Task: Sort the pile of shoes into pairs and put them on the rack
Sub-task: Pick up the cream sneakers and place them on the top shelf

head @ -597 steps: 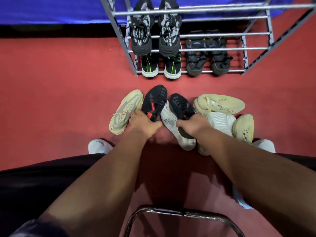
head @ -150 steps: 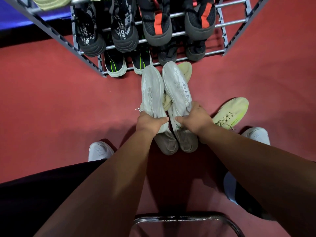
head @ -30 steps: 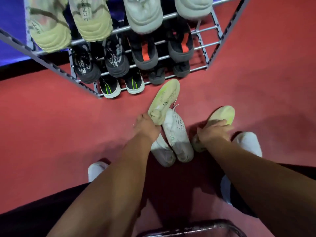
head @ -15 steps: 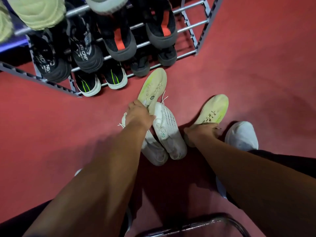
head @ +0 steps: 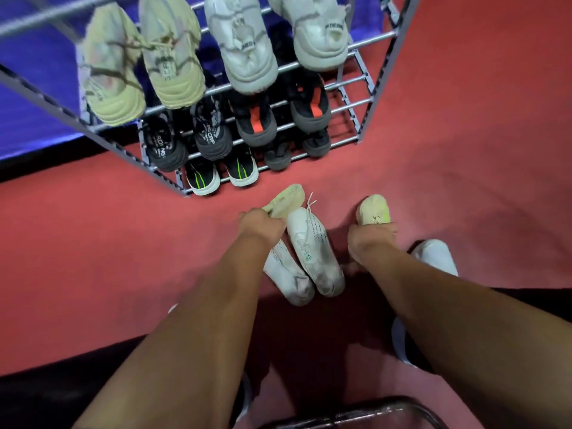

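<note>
- Head view: motion blur softens the whole picture, and the rack (head: 365,100) is cut off at the top and left edges, so its upper tier and the heels of the shoes there cannot be made out.
- The left hand (head: 260,226) hides the heel of the left yellow shoe (head: 286,199), and the left forearm covers part of one of the two white shoes (head: 312,258) lying side by side on the red floor (head: 464,150) in front of the rack.
- The right hand (head: 371,239) hides the rear of the right yellow shoe (head: 373,210); only its toe shows, pointing toward the rack.
- The left hand is closed around the left yellow shoe, which touches the top of the white shoes.
- The right hand is curled over the right yellow shoe, gripping it; whether that shoe is clear of the floor cannot be told.
- Both yellow shoes sit just in front of the rack, the white shoes between them and nearer the person.
- On the rack: beige shoes (head: 139,63) and grey-white shoes (head: 278,41) on the upper tier, dark pairs on the tiers below.
- Compared with half a second ago, both yellow shoes look shorter and more tipped up, and the camera now shows more of the rack's upper tier; the white shoes lie as before.
</note>
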A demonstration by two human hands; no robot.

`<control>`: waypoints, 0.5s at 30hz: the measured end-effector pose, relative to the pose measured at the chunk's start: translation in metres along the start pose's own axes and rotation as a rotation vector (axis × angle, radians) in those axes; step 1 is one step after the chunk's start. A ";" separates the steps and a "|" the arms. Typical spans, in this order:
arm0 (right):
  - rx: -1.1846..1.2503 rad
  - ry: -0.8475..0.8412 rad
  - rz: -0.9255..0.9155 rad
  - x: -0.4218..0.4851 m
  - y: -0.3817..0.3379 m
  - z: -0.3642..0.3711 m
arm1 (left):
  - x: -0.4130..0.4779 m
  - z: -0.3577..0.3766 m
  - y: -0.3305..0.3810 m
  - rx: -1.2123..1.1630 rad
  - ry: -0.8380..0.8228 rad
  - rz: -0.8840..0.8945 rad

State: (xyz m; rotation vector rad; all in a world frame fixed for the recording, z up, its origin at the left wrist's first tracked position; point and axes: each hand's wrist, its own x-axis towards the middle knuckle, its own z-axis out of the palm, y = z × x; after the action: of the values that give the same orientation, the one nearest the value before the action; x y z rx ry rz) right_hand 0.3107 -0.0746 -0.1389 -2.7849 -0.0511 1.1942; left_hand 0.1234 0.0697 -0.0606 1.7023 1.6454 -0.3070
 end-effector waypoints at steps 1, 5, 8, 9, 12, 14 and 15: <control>0.053 -0.022 0.014 -0.023 -0.005 -0.013 | -0.012 -0.008 -0.001 -0.015 -0.003 -0.012; 0.098 -0.190 -0.178 -0.114 -0.023 -0.075 | -0.067 -0.045 -0.010 -0.036 0.006 -0.022; -0.052 -0.233 -0.410 -0.170 -0.032 -0.107 | -0.109 -0.079 -0.015 0.009 0.037 -0.023; -0.115 -0.213 -0.478 -0.195 -0.036 -0.120 | -0.124 -0.092 -0.016 0.013 0.043 -0.029; -0.202 -0.149 -0.597 -0.242 -0.052 -0.146 | -0.163 -0.128 -0.023 -0.016 0.098 0.012; -0.330 -0.080 -0.688 -0.272 -0.057 -0.163 | -0.186 -0.151 -0.026 -0.039 0.145 0.028; -0.372 -0.021 -0.735 -0.289 -0.058 -0.172 | -0.199 -0.163 -0.026 -0.064 0.163 0.025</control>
State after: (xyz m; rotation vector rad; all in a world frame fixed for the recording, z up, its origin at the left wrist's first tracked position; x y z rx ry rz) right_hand 0.2366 -0.0539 0.1940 -2.5996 -1.2826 1.0733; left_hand 0.0178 0.0202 0.1702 1.7367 1.7305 -0.1042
